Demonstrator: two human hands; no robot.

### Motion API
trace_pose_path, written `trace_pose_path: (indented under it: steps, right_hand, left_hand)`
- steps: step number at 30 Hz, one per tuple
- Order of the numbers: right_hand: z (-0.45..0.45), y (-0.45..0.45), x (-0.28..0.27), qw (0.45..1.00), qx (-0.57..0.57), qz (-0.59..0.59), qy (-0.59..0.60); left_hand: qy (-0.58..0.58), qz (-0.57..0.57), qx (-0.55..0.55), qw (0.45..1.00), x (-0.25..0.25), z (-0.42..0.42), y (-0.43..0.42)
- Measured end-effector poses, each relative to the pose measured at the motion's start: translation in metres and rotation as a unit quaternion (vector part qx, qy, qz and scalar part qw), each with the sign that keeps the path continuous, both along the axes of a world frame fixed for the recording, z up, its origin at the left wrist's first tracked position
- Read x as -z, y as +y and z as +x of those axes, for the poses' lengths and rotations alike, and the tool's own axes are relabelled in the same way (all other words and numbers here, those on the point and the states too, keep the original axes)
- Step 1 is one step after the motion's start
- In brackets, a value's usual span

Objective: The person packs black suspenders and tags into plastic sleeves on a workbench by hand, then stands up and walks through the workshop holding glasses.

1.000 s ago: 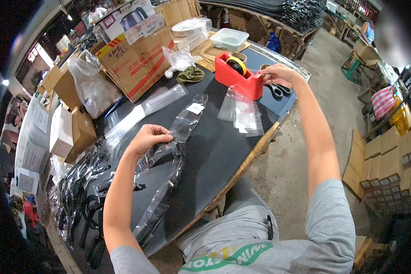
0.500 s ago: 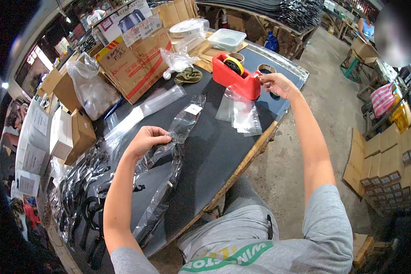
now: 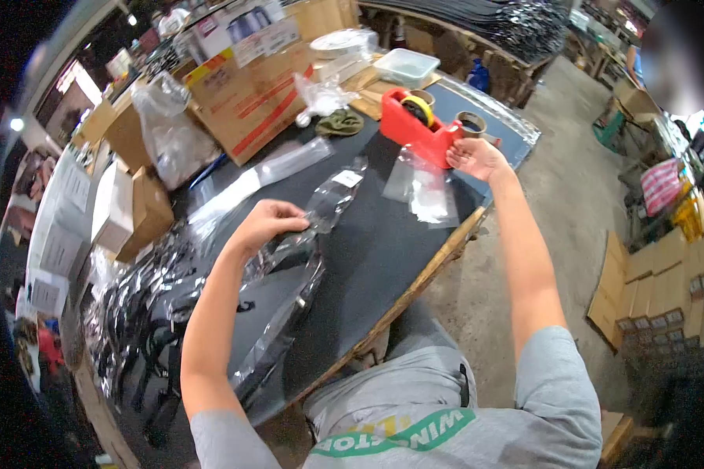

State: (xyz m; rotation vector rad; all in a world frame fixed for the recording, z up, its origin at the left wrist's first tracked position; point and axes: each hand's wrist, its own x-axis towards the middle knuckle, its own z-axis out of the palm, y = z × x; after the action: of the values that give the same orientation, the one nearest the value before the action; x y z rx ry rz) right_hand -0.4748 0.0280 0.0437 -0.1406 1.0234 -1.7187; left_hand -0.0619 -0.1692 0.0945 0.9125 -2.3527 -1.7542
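My left hand [image 3: 272, 221] pinches the edge of a long clear plastic bag [image 3: 332, 205] between thumb and fingers. The bag lies across the dark tabletop, with a small white label [image 3: 347, 178] near its far end. At the right, my right hand [image 3: 477, 159] is closed, fingers curled, right beside the front end of a red tape dispenser [image 3: 414, 129]. Whatever those fingers hold is too small to make out. A yellow-rimmed roll [image 3: 420, 109] sits in the dispenser. Small clear bags with white contents [image 3: 430, 195] lie just below it.
Many shiny plastic-wrapped black items [image 3: 145, 328] cover the left of the table. Behind stand a large cardboard box [image 3: 250, 109], a clear plastic tub [image 3: 407, 67] and a tape roll [image 3: 471, 122]. The table's wooden edge [image 3: 414, 293] runs close to my body.
The view has shifted slightly, moving the table's contents rightward. My right hand has dropped a little along the dispenser's front end, its fingers more curled. My left hand keeps its pinch on the bag.
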Motion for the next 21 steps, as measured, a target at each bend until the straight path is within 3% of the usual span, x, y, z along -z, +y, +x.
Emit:
trace_pose_path:
  steps: [2,4,7,10,14,19,21]
  right_hand:
    - [0.01,0.003,0.014,0.995,0.057,0.054,0.059]
    - [0.027,0.013,0.013,0.966,0.098,0.015,0.24]
    - [0.074,0.021,-0.002,0.867,0.072,0.028,0.493]
    - [0.142,0.026,-0.015,0.804,0.036,-0.016,0.593]
    - [0.22,0.021,-0.029,0.801,-0.021,-0.043,0.597]
    - [0.264,-0.007,-0.026,0.881,-0.101,-0.112,0.449]
    - [0.275,-0.019,-0.024,0.885,-0.098,-0.135,0.434]
  left_hand:
    - [0.002,0.015,0.006,1.0,-0.001,0.001,0.0]
    - [0.039,0.019,0.009,0.999,0.009,0.002,-0.005]
    - [0.042,0.06,0.007,0.997,0.011,0.001,-0.007]
    - [0.037,0.081,0.001,0.996,0.004,0.0,-0.005]
    - [0.047,0.072,0.01,0.996,0.008,-0.001,-0.006]
    - [0.061,0.069,0.018,0.996,0.008,-0.002,-0.004]
    - [0.068,0.068,0.031,0.995,0.009,-0.002,-0.004]
